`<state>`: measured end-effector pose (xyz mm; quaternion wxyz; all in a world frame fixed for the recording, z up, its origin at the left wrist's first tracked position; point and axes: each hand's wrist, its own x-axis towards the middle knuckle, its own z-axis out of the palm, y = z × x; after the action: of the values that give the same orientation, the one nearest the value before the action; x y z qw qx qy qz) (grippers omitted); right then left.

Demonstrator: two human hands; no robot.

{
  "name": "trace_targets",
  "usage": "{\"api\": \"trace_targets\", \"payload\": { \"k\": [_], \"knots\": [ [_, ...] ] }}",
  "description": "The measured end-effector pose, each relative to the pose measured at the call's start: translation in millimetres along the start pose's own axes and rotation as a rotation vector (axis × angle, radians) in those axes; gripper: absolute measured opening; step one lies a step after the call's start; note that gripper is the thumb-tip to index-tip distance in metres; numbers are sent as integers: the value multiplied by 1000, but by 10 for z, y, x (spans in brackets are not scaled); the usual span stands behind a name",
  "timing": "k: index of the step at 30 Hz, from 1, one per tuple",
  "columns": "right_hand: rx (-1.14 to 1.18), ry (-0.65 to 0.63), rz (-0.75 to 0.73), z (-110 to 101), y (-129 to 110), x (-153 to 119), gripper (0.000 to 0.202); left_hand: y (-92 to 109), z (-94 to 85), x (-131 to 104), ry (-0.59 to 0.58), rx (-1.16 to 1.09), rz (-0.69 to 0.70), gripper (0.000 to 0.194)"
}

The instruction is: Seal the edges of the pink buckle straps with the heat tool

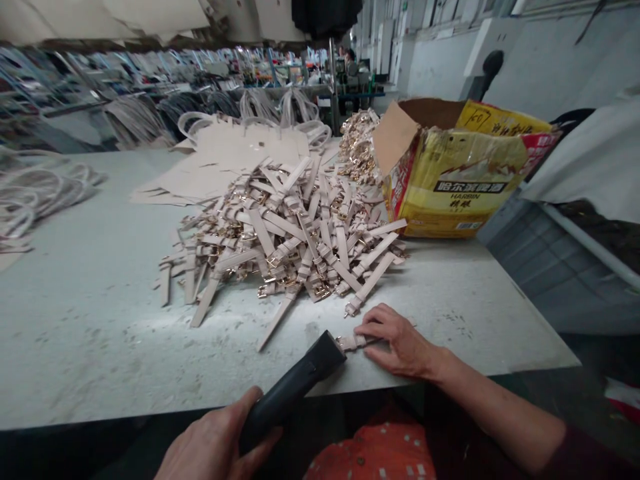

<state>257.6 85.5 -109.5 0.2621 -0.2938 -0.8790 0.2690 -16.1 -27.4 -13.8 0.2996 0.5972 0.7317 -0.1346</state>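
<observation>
My left hand [215, 437] is wrapped round a black tube-shaped tool [295, 380] with a wider, squared-off end; its exact kind does not show. The tool slants up to the right over the table's front edge. Its end is at the metal buckle of a beige buckle strap [354, 342]; I cannot tell whether they touch. My right hand [397, 343] has its fingers closed on that strap, close to the tabletop, and hides its far part. Beyond both hands lies a large heap of similar beige buckle straps [295, 233] with gold-coloured buckles.
A torn yellow cardboard box [450, 183] stands behind the heap at the right, beside more buckled straps [359, 143]. Flat beige pieces [240, 150] are stacked at the back. Pale looped cords [45, 193] lie at the left. A grey bin [565, 267] stands off the table's right side.
</observation>
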Motion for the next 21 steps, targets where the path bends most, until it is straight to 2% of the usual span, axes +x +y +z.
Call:
{"api": "trace_targets", "payload": {
  "k": [5, 8, 12, 17, 21],
  "knots": [
    [63, -24, -3, -1, 29, 31, 22, 165, -70, 90, -31, 60, 40, 30],
    [65, -52, -7, -5, 41, 44, 17, 241, -53, 149, 23, 75, 89, 28],
    [43, -64, -1, -14, 43, 43, 15, 218, -20, 148, 72, 84, 125, 25],
    [43, -47, -17, -12, 42, 27, 17, 128, -39, 78, 1, 88, 44, 28],
    [40, -43, -15, -7, 35, 30, 15, 212, -28, 114, 27, 72, 84, 28]
  ]
}}
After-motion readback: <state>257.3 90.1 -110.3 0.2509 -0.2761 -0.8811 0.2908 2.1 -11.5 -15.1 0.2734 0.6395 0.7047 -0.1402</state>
